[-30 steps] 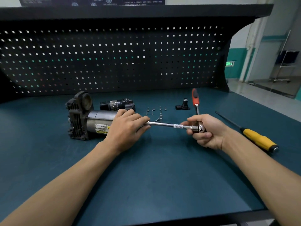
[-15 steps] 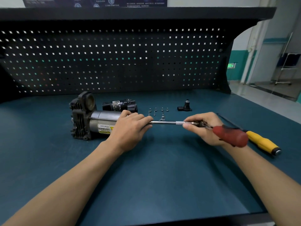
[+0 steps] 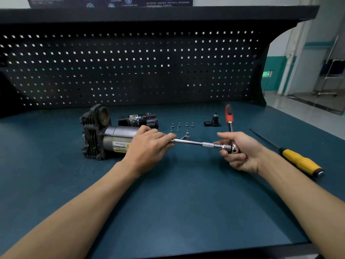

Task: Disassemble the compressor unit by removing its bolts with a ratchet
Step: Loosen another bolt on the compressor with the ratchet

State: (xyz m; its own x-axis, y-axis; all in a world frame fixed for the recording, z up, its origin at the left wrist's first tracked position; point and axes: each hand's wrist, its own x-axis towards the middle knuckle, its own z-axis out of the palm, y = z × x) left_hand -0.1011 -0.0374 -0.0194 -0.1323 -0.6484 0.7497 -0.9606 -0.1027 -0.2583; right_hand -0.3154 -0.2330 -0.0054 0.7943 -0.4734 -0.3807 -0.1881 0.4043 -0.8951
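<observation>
Ratchet point(image 3: 194, 143) in left hand point(image 3: 147, 148) and right hand point(image 3: 242, 152) — well inside benchtop edge point(image 3: 224, 246)

Teal bench point(image 3: 186, 212) carries compressor unit point(image 3: 95, 131), black cylinder point(image 3: 138, 120), loose bolts point(image 3: 186, 125), small black fitting point(image 3: 213, 121), yellow-handled screwdriver point(image 3: 302, 162) at right

Black pegboard point(image 3: 130, 71) w/ shelf behind teal bench point(image 3: 168, 212); hallway at right, green exit sign point(image 3: 266, 74).

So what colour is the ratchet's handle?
Red; the ratchet handle shows best in the head view.
</observation>
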